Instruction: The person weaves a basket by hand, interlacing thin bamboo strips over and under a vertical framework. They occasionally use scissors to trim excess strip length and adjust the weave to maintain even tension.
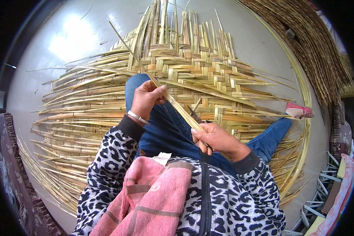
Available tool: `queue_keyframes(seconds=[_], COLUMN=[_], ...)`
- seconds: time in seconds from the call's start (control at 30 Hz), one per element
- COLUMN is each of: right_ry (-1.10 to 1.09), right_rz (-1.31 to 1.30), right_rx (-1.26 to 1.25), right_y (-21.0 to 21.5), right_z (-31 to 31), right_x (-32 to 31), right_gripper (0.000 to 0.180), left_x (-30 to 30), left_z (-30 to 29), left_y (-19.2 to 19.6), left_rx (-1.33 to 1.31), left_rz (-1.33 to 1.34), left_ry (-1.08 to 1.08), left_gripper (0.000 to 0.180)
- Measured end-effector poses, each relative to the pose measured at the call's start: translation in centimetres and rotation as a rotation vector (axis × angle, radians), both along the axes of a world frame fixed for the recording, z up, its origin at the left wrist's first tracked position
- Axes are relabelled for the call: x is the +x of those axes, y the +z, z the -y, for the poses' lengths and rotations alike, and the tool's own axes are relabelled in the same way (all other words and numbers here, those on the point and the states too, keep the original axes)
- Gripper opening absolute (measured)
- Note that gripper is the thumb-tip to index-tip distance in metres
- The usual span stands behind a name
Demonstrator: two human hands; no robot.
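A long flattened reed strip (178, 109) runs slantwise across my lap, its thin end up to the left. My left hand (147, 98) pinches it partway along between thumb and fingers. The strip's lower end sits in my right hand (218, 138), closed with the thumb on top. A dark, pointed thing (194, 115) shows just beyond my right fingers; I cannot tell whether that hand holds it too. Under my legs lies a half-woven reed mat (177, 65), with loose reed ends sticking out at its sides and far edge.
My bent leg (163, 126) and stretched leg (269, 135) rest over the mat. A bundle of brown stalks (308, 43) lies at the far right. Long reeds (304, 84) curve along the right side. A metal-legged rack (316, 196) stands at the near right. A pink towel (151, 192) hangs on my front.
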State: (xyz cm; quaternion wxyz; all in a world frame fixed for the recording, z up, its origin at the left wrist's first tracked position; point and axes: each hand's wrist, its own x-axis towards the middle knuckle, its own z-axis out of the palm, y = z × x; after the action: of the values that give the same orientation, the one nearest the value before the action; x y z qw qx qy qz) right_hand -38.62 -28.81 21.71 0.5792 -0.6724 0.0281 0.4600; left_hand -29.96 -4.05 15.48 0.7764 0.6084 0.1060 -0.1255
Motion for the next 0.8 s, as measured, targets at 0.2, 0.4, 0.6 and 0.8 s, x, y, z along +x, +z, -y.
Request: queue_keyframes(seconds=[0.2, 0.4, 0.6, 0.8], right_ry=[0.009, 0.037, 0.018, 0.064], right_rz=[-0.039, -0.001, -0.012, -0.021], right_rx=[-0.043, 0.0, 0.017, -0.038], right_y=[0.0, 0.6, 1.1, 1.4], right_z=[0.5, 0.6, 1.2, 2.2], right_x=[-0.5, -0.8, -1.2, -1.5], right_gripper=[0.037, 0.039, 0.036, 0.034], left_x=[0.6, 1.3, 1.9, 2.6], left_z=[-0.7, -1.1, -2.2, -2.8], left_y=[0.1, -0.9, -1.5, -1.8], left_rx=[0.001, 0.078, 0.106, 0.099], left_rz=[0.007, 0.082, 0.097, 0.052], left_ry=[0.072, 0.104, 0.11, 0.147], left_gripper=[0.015, 0.013, 0.013, 0.012])
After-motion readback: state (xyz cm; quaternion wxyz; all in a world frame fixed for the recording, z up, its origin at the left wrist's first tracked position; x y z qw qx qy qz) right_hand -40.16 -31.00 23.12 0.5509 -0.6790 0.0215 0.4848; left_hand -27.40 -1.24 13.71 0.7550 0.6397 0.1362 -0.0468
